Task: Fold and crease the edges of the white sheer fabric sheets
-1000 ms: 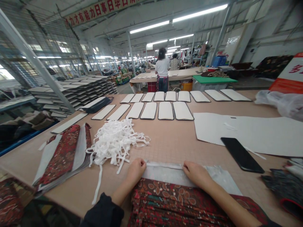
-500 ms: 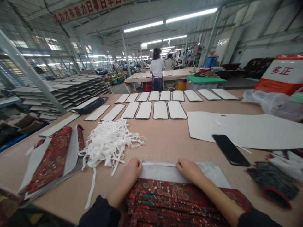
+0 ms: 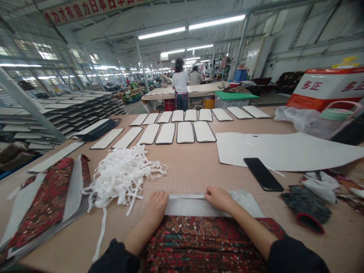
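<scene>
A stack of red-brown flower-print fabric pieces (image 3: 199,242) lies before me, with a pale, thin backing sheet (image 3: 184,207) along its far side. A narrow white strip (image 3: 189,196) runs along that sheet's far edge, between my hands. My left hand (image 3: 157,206) is closed at the strip's left end, its knuckles up and its fingertips hidden. Farther right, my right hand (image 3: 218,198) pinches the strip, thumb and fingers together. Left of my left hand is a tangled heap of white strips (image 3: 125,172), with one long end trailing toward me.
More printed fabric (image 3: 48,201) lies at the left. White dark-edged panels (image 3: 185,132) stand in two rows beyond. To the right are a large white board (image 3: 284,149), a black phone (image 3: 263,173) and a dark sleeve-like cloth (image 3: 307,204). A person (image 3: 180,85) stands farther off.
My view has swung slightly right, so the scene sits farther left. My left hand has rolled flatter, showing more of its back. My right hand keeps its pinch at the sheet's edge.
</scene>
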A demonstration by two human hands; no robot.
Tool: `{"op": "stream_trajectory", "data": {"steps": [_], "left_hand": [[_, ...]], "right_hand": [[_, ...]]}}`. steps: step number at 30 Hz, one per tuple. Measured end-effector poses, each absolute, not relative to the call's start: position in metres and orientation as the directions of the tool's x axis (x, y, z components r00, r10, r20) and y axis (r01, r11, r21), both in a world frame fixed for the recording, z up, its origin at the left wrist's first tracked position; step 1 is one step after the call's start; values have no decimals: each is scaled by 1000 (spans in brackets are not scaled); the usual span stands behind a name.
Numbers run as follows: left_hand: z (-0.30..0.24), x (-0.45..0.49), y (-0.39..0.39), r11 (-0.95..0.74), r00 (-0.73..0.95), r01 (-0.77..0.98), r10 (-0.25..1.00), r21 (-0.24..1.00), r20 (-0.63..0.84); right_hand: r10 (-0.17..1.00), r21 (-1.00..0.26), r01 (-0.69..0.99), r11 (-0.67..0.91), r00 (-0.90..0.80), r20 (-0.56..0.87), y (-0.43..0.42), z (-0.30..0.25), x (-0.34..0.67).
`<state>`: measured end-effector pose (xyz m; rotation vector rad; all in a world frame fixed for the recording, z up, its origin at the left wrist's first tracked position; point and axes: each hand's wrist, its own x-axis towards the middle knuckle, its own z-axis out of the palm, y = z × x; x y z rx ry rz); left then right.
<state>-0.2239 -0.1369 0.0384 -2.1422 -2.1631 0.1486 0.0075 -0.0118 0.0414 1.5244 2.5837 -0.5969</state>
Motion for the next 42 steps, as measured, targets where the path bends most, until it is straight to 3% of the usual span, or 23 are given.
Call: {"op": "stream_trajectory", "data": {"steps": [9,17,27,39,42], "left_hand": [[52,-216,-143,-197,166,956,974,-218,-152],[73,-211,-139,-173,136,974,962,-145,-236],[64,-207,-138,-187,140,962,964,-198,-226],[63,-193,-129,-154,111,965,973,-213,-201],[61,-170,-116,-189,163,968,974,-163,-156]], "right_hand": [[827,-261,867,424,-488,-278,-12,37,7],[812,-448,801,396,-533,-236,-5,54,8],[840,-277,878,390,-463,-283,-9,32,7],[840,-197,876,441,-480,-253,-15,37,4],[840,-172,876,451,-481,-250,-19,39,1]]}}
